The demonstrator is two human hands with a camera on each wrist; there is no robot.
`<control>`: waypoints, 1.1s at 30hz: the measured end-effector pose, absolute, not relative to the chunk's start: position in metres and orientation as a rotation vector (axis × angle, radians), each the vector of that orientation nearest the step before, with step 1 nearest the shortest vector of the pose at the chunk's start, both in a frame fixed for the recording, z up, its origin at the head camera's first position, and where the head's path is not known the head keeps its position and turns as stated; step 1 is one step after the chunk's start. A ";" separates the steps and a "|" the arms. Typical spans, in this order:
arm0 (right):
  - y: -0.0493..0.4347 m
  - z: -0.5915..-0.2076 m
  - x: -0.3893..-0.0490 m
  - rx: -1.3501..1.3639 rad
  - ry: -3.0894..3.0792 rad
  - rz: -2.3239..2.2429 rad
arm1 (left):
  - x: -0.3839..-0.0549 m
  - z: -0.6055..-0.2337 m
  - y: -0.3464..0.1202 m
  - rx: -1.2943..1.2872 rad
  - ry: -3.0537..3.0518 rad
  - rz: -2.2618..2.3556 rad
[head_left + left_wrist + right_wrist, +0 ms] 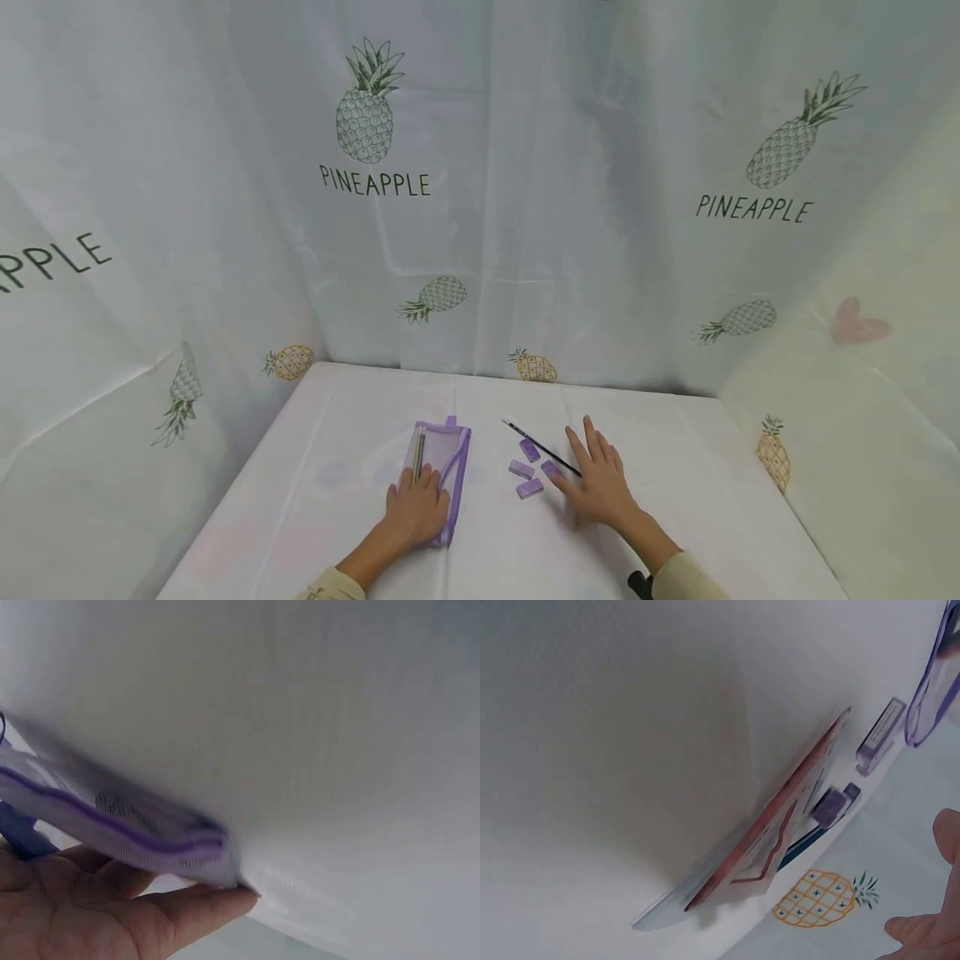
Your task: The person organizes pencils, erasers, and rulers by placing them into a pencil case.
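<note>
My left hand [418,510] rests palm down on a purple mesh pencil pouch [463,467], its fingers touching the mesh. Slim pencils [419,446] show through the pouch's left side. In the left wrist view the fingers lie against the pouch [112,829]. My right hand [600,487] is spread with nothing in its grip, over the end of a dark pencil [543,449]. Close to its thumb are several small purple erasers [521,469]. The right wrist view shows clear triangular set squares, one with a red edge [769,813], beside the erasers [830,808].
A white cloth covers the table [352,433]. Pineapple-printed curtains [555,208] hang behind it and along both sides. A small black object [639,583] shows at the right sleeve [686,577].
</note>
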State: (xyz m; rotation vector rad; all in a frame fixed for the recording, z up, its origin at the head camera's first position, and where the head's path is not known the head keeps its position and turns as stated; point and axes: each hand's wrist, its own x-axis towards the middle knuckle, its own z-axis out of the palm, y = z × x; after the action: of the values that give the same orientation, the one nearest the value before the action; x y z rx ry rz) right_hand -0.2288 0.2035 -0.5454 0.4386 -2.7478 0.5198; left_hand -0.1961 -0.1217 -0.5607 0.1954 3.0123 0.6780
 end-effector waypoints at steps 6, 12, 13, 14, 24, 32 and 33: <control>0.212 -0.545 -0.234 0.410 -2.755 0.517 | -0.194 -0.562 -0.120 0.223 3.013 0.595; 0.224 -0.549 -0.244 0.430 -2.717 0.501 | -0.190 -0.561 -0.119 0.243 3.031 0.570; 0.226 -0.549 -0.246 0.431 -2.717 0.502 | -0.189 -0.562 -0.119 0.240 3.036 0.554; 0.228 -0.550 -0.248 0.429 -2.722 0.505 | -0.187 -0.562 -0.119 0.234 3.040 0.543; 0.238 -0.552 -0.260 0.439 -2.744 0.632 | -0.179 -0.569 -0.118 0.200 3.030 0.484; 0.237 -0.558 -0.268 0.331 -2.895 0.830 | -0.180 -0.565 -0.116 0.149 2.996 0.524; 0.237 -0.558 -0.269 0.320 -2.915 0.835 | -0.180 -0.564 -0.116 0.147 2.994 0.524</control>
State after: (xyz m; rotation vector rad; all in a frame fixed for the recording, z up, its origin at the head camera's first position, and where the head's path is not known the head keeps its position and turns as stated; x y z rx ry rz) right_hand -0.2686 0.2367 -0.5580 0.3196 -2.9147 0.8347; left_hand -0.1796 -0.1157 -0.5635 0.1467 2.9943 0.5244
